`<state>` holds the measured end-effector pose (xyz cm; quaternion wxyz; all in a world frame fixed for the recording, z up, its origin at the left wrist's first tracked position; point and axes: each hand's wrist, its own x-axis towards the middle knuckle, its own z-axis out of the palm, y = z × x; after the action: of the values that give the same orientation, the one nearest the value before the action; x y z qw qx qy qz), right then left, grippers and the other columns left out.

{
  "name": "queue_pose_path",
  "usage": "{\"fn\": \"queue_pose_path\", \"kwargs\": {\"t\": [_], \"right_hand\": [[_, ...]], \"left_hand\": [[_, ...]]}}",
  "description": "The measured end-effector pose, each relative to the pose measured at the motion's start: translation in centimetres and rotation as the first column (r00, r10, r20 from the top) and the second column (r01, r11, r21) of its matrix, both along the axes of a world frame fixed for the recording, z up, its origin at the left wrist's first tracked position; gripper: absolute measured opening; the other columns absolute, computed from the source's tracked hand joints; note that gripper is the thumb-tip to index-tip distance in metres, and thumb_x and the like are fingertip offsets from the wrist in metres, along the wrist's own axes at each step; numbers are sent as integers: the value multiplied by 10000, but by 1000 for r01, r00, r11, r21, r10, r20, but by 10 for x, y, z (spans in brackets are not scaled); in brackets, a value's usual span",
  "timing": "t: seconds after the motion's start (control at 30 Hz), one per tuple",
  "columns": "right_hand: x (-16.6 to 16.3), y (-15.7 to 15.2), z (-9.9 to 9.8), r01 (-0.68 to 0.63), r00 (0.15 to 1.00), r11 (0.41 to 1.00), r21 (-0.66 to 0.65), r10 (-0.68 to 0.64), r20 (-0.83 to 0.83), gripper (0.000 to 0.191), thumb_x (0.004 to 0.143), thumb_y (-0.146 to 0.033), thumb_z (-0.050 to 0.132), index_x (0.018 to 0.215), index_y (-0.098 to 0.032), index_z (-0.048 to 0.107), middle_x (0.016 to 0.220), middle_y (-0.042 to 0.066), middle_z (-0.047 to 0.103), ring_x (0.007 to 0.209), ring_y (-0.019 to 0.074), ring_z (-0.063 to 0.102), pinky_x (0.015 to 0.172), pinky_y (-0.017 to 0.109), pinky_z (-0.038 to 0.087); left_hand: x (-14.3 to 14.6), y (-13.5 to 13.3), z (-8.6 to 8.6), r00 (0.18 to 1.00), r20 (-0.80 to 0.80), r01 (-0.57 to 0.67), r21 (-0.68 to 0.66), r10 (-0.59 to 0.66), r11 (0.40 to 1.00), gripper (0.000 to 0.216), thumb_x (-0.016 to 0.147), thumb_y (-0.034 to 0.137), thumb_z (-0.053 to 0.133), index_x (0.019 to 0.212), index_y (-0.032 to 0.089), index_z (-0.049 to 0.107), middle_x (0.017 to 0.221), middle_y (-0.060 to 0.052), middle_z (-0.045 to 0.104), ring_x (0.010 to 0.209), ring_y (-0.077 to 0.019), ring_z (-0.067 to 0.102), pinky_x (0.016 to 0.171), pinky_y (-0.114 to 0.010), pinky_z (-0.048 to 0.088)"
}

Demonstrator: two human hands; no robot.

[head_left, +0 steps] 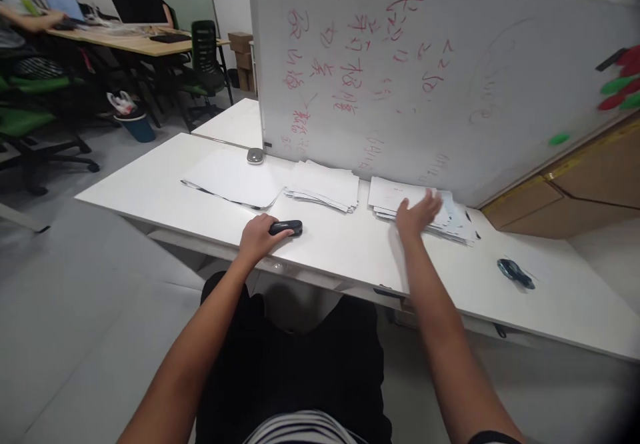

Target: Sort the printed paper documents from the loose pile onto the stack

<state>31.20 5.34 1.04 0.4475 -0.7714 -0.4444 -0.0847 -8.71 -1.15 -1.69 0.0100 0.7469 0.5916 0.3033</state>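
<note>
My left hand is closed around a black stapler that lies on the white table near its front edge. My right hand reaches over the right-hand stack of papers; its fingers are stretched out but smeared by motion, touching or just above the sheets. A second stack of papers lies in the middle, and loose sheets lie further left.
A whiteboard with red writing stands along the table's far edge. A small grey device sits at its foot; a dark blue object lies at the right. Office chairs, desks and another person's arm are at the far left.
</note>
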Motion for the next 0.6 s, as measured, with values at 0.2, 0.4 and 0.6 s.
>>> {"fn": "queue_pose_path", "kwargs": {"t": [0.2, 0.4, 0.6], "right_hand": [[-110, 25, -27, -531, 760, 786, -318, 607, 232, 466, 917, -380, 387, 1339, -192, 451, 1479, 140, 369, 1400, 298, 232, 1085, 563, 195], [-123, 32, -46, -557, 722, 747, -363, 652, 233, 363, 957, -324, 323, 1199, -207, 567, 1313, 108, 576, 1262, 254, 465, 1102, 586, 77], [-117, 32, -49, -560, 718, 758, -336, 645, 260, 306, 964, -295, 338, 1107, -229, 601, 1263, 70, 620, 1212, 246, 513, 1094, 580, 94]], "left_hand": [[1, -1, 2, 1000, -16, -6, -10, 6, 1000, 413, 777, 626, 562, 794, 213, 583, 773, -38, 598, 785, -191, 565, 682, -303, 408], [2, -2, 3, 999, -33, -12, -31, 11, 999, 406, 769, 612, 581, 793, 208, 593, 766, -37, 594, 776, -191, 557, 672, -310, 406], [3, -3, 6, 1000, -5, -12, -63, 12, 998, 387, 773, 590, 590, 833, 208, 601, 783, -38, 596, 792, -193, 554, 687, -317, 412]]}}
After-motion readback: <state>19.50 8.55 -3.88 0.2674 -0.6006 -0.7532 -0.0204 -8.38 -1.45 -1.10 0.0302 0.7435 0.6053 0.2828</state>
